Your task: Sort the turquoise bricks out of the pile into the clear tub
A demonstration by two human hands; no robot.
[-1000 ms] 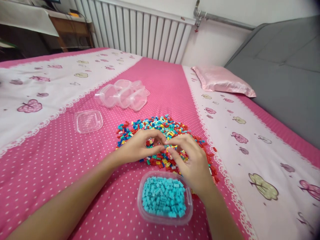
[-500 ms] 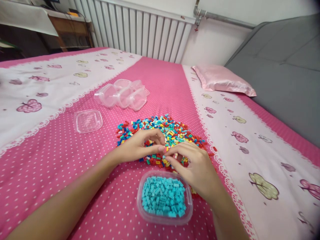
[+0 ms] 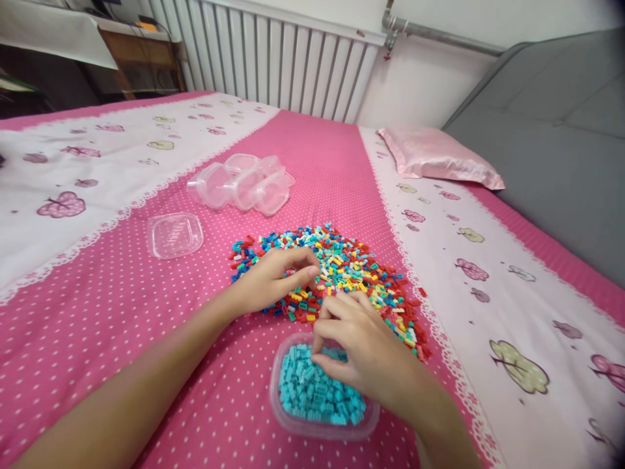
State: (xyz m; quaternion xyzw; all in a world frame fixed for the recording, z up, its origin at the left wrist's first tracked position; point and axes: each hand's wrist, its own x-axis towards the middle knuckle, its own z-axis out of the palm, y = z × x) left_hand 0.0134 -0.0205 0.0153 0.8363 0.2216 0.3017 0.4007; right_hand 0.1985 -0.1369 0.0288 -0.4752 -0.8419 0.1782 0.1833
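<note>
My left hand (image 3: 278, 277) hovers at the near left side of a pile of small toy building bricks (image 3: 351, 260) in red, yellow, blue, green and white. Its thumb and fingertips come together; anything between them is too small to make out. Over a clear plastic tub (image 3: 277, 397) hangs my right hand (image 3: 359, 342), thumb and index finger pinched above the contents. Whether a brick sits in that pinch cannot be seen. Light-blue bricks (image 3: 317, 394) fill the tub, and my right hand hides its far right part.
A clear lid (image 3: 174, 236) lies on the pink dotted bedspread (image 3: 219, 371), left of the pile. Farther back is a cluster of clear empty tubs (image 3: 241, 185). A pink pillow (image 3: 439, 153) rests against the grey headboard (image 3: 547, 143). A white radiator (image 3: 273, 58) stands behind the bed.
My right hand has moved away from my left fingertips, down and nearer, to above the tub. A light-blue brick seen in its pinch before is no longer visible there. My left hand has barely moved.
</note>
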